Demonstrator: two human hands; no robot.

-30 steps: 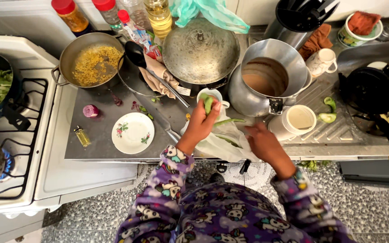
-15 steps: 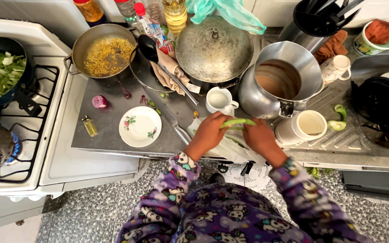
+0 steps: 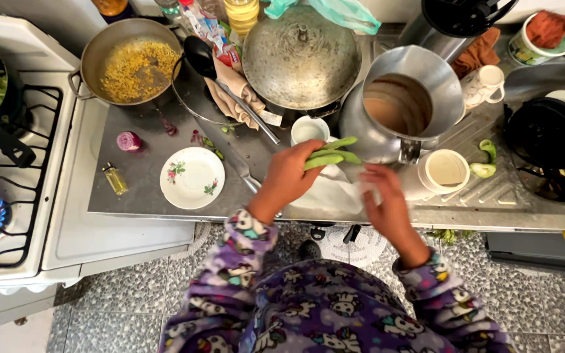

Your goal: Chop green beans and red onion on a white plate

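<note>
Green bean pods sit pinched in the closed left hand, above the steel bench, just near of a small white cup. Right hand rests fingers loosely curled on a white bag, gripping nothing visible.

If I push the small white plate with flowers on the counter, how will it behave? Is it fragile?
The small white plate looks ceramic, so probably stiff and breakable if dropped. It lies flat on the smooth metal counter, so it would likely slide, not tip. Its low rim may be hard to pinch.
</note>
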